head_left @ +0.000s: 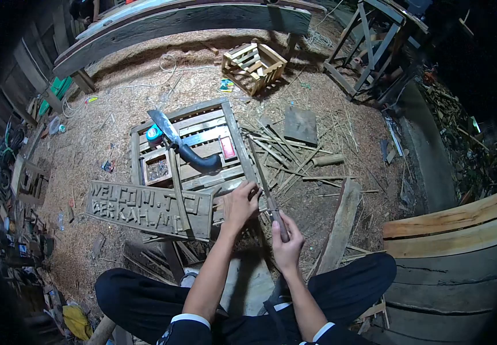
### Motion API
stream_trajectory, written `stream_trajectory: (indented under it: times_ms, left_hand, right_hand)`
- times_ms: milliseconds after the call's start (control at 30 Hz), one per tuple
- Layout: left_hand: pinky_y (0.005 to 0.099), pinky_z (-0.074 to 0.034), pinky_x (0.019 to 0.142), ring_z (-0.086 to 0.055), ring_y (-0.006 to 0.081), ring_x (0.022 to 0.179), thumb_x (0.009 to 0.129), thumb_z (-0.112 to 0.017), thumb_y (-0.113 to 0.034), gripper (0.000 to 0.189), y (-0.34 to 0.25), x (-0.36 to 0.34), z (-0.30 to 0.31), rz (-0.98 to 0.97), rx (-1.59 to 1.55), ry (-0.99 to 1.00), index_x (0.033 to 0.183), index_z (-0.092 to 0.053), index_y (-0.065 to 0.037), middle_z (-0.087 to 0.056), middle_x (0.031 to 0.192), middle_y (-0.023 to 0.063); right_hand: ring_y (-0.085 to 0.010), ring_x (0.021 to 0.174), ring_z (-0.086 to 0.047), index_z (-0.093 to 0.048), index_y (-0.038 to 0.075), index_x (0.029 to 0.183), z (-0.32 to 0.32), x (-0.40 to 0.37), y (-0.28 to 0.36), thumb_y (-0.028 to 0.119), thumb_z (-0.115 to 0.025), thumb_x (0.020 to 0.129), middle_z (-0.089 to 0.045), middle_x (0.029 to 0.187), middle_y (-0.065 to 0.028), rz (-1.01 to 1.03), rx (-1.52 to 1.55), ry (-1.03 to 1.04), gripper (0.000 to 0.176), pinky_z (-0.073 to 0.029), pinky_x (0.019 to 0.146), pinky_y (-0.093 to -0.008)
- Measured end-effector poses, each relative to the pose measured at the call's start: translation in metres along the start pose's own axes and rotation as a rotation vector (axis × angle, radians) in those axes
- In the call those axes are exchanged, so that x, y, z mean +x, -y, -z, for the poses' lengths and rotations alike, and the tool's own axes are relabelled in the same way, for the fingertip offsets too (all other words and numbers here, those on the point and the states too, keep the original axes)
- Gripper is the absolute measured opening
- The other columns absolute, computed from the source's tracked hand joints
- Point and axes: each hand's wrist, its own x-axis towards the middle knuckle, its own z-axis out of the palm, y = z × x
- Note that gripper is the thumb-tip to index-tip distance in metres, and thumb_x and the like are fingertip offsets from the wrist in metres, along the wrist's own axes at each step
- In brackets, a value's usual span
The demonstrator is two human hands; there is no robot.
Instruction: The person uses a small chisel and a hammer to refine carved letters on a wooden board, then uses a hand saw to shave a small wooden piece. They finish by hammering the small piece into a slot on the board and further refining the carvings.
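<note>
1. Foreground: the wearer's crossed legs (pixel 349 287), in dark trousers, spread to both sides beneath the forearms; a long slab of wood (pixel 340 224) lies to the right.
2. Right hand (pixel 287 233): closed around the handle of a long, narrow-bladed tool (pixel 271 204), with the thumb laid along the grip. The blade points away from the body, beside the right rail of the counter.
3. Left hand (pixel 241 202): fingers bent inward at the counter's near right corner, left of the blade; whether they pinch anything cannot be told.
4. Carved wooden sign (pixel 145 208): lies at the near left part of the counter, bearing raised letters, of which "WELCOM" is legible. A wooden strip (pixel 178 190) crosses its right part lengthwise.
5. Slatted wooden counter (pixel 234 135): low and framed. It carries a small open box (pixel 157 168) of loose bits, a machete (pixel 171 131) with a curved black handle, a blue-lidded jar (pixel 154 134) left of the blade, and a red-and-white packet (pixel 227 148) right of the handle.
6. Ground to the right: scattered thin sticks (pixel 277 150), a short round rod (pixel 329 160) and, farther off, a square board (pixel 301 125).
7. Beyond the counter: a slatted wooden crate (pixel 254 66) on shavings, tilted, with a yellow-and-green packet (pixel 226 85) near its left side.
8. Background: a long timber bench (pixel 185 37) spans the view; part of another person (pixel 87 10) shows behind its left end.
</note>
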Motion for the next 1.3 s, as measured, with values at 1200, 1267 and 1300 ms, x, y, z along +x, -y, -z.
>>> stream_trajectory:
  times_ms: [1200,1267,1300]
  left_hand:
    - [0.0430,-0.052,0.071,-0.070,0.0295,0.083,0.087,-0.079,-0.014,0.016,-0.073,-0.020,0.191,-0.347,0.127,-0.215,0.103,-0.077,-0.012,-0.074,0.093,0.0059]
    - [0.0411,-0.052,0.071,-0.070,0.0291,0.083,0.085,-0.080,-0.011,0.019,-0.071,-0.028,0.210,-0.343,0.141,-0.233,0.104,-0.078,-0.012,-0.075,0.093,0.0062]
    - [0.0392,-0.051,0.072,-0.069,0.0286,0.083,0.083,-0.082,-0.007,0.022,-0.072,-0.032,0.218,-0.345,0.144,-0.239,0.104,-0.079,-0.011,-0.075,0.093,0.0066]
  right_hand:
    - [-0.0397,0.079,-0.075,-0.068,0.002,0.132,-0.060,0.040,0.022,0.021,-0.068,0.098,-0.076,0.104,-0.0238,0.387,-0.513,0.162,0.039,-0.059,0.070,-0.0477]
    - [-0.0404,0.081,-0.074,-0.068,0.003,0.132,-0.077,0.043,0.015,0.021,-0.068,0.098,-0.075,0.099,-0.0234,0.433,-0.584,0.266,0.039,-0.057,0.074,-0.0500]
    - [-0.0412,0.084,-0.073,-0.067,0.004,0.133,-0.083,0.044,0.013,0.021,-0.069,0.098,-0.075,0.093,-0.0231,0.469,-0.665,0.359,0.040,-0.056,0.078,-0.0522]
